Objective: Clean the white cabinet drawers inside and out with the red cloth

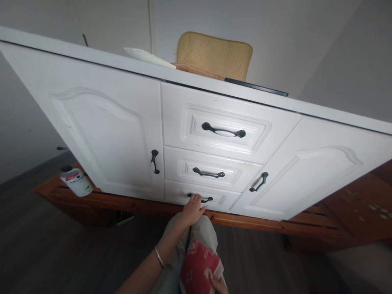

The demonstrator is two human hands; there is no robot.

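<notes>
The left hand (192, 209) has its fingers curled over the dark handle (200, 198) of the bottom drawer (220, 199), which sits shut beneath two other drawers in the white cabinet (107, 134). The right hand (219, 284), mostly out of frame, seems clamped on a red cloth (199, 265). A white bottle (76, 181) stands at left.

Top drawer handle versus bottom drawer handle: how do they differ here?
The top handle has a white middle section between dark ends; the bottom handle looks all dark. The top handle is untouched, while the left hand has its fingers on the bottom handle. The top handle shows whole; the bottom handle is partly covered by the fingers. Both sit level at the middle of a white drawer front.
</notes>
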